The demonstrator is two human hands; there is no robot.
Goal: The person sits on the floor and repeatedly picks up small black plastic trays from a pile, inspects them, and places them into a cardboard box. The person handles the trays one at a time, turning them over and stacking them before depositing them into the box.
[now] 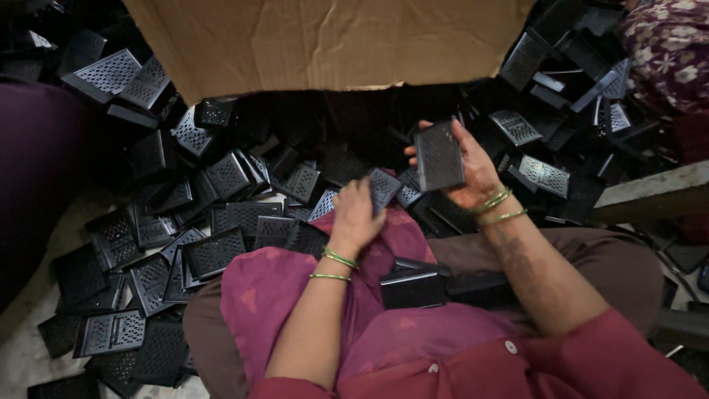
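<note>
My right hand (473,174) holds a black perforated plastic plate (439,155) upright, its face toward me, above the pile. My left hand (354,214) reaches down over my lap and grips the edge of another small black perforated plate (384,186). Both wrists wear thin green bangles. A black box-shaped plastic part (412,287) rests in my lap on the magenta cloth (281,288).
Black perforated plates (214,251) lie heaped all around on the floor, left, ahead and right. A large brown cardboard flap (325,41) hangs over the far side. A person in floral cloth (668,44) sits at the top right. A wooden edge (650,192) runs along the right.
</note>
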